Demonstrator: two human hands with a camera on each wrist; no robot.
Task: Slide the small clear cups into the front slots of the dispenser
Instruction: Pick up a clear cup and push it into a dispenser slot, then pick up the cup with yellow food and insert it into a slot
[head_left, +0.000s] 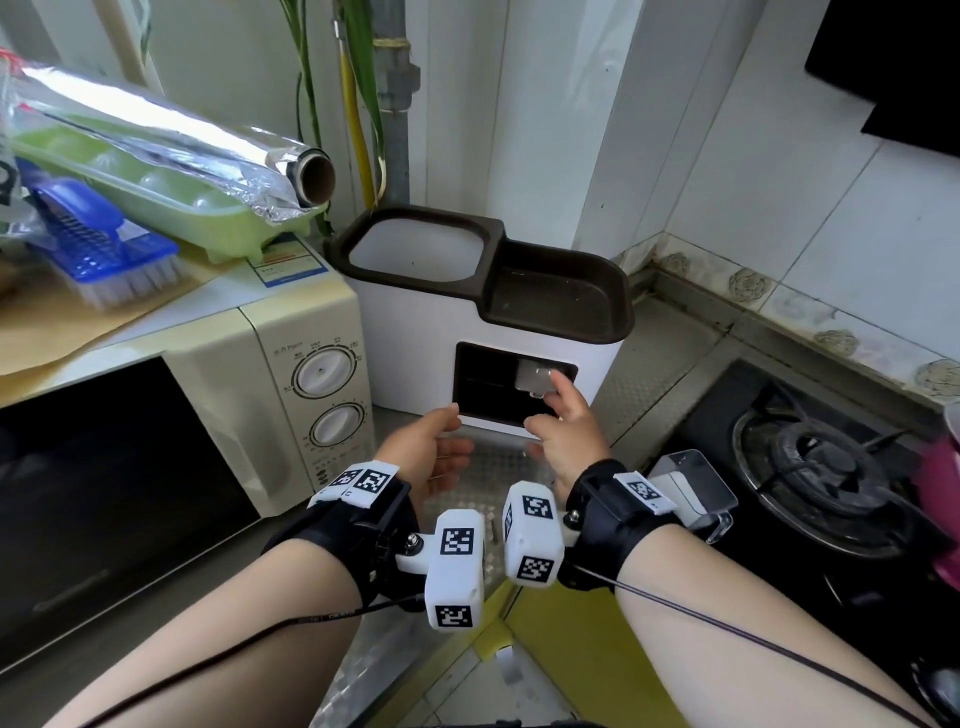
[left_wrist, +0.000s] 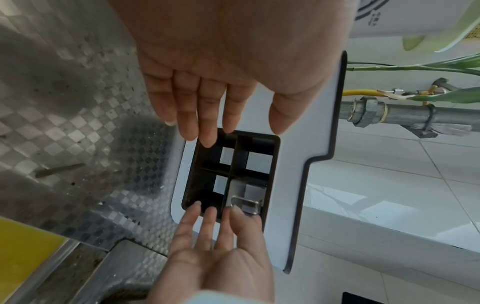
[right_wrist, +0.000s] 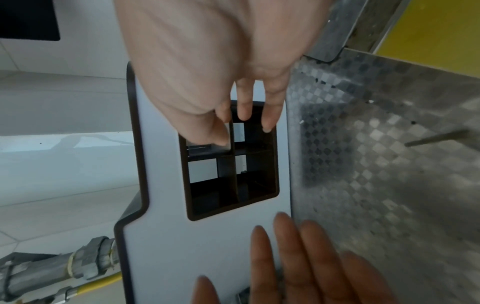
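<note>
The white dispenser (head_left: 415, 353) with a dark brown top stands on the counter against the wall. Its front recess (head_left: 488, 387) is split into several dark slots. A small clear cup (head_left: 532, 376) (left_wrist: 246, 203) (right_wrist: 202, 148) sits partly inside the upper right slot. My right hand (head_left: 556, 410) (left_wrist: 221, 236) (right_wrist: 233, 115) has straight fingers, and its index fingertip presses on the cup's front. My left hand (head_left: 436, 441) (left_wrist: 207, 115) (right_wrist: 298, 257) is open and holds nothing, its fingertips by the recess's lower left corner. A second clear cup (head_left: 693, 491) lies on the counter beside my right wrist.
A cream microwave (head_left: 218, 374) stands left of the dispenser, with a foil roll (head_left: 171, 135), a green tray (head_left: 156, 197) and a blue brush (head_left: 98, 244) on top. A gas stove (head_left: 810, 467) is on the right. The patterned metal counter (head_left: 483, 467) lies under my hands.
</note>
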